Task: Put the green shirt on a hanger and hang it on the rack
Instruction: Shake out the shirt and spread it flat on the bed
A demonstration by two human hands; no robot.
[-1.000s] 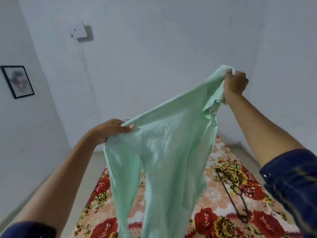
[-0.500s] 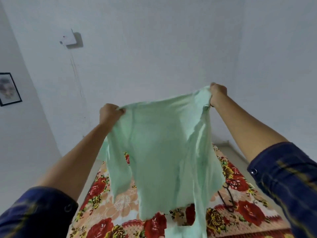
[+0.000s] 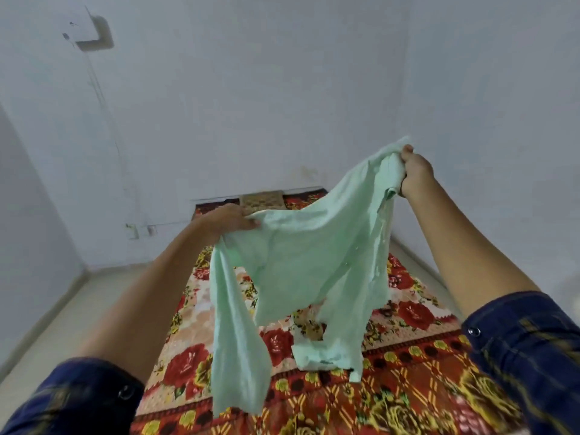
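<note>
The pale green shirt (image 3: 301, 255) hangs spread in the air between my two hands, above the bed. My left hand (image 3: 227, 221) grips its left shoulder edge. My right hand (image 3: 416, 171), held higher and further right, is closed on the other shoulder near the collar. One sleeve dangles down at the left, and the lower hem touches the bedspread. No hanger and no rack can be seen; the shirt may hide the hanger.
A bed with a red floral bedspread (image 3: 408, 381) fills the lower middle, a patterned pillow (image 3: 262, 199) at its far end. White walls stand behind and on both sides, with a strip of pale floor (image 3: 78, 309) to the left of the bed.
The shirt has come down from a high, level hold; my left hand dropped lower than my right, and the hem now reaches the bed. The view tilted down, showing more bed.
</note>
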